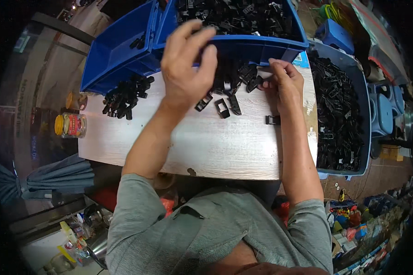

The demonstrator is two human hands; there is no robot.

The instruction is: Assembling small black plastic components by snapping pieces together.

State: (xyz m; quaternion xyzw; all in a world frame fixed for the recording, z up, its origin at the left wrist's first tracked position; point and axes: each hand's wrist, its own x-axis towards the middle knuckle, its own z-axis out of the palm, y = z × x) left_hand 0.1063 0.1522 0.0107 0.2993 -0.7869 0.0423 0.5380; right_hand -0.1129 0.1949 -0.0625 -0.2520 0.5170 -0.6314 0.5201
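Clip (271, 120) near worktop's (206, 153) right edge: I reckon a forearm (297, 156) sweep could drop it. Right hand (274, 79) pinches black part (254, 84); left hand (186, 68) loosely spread.

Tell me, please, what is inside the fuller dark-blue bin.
The bin holds heaped small black parts; these hide its floor, while the left hand covers part of its near rim.

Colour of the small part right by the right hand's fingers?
Black. The small part by the right hand shows best in the head view.
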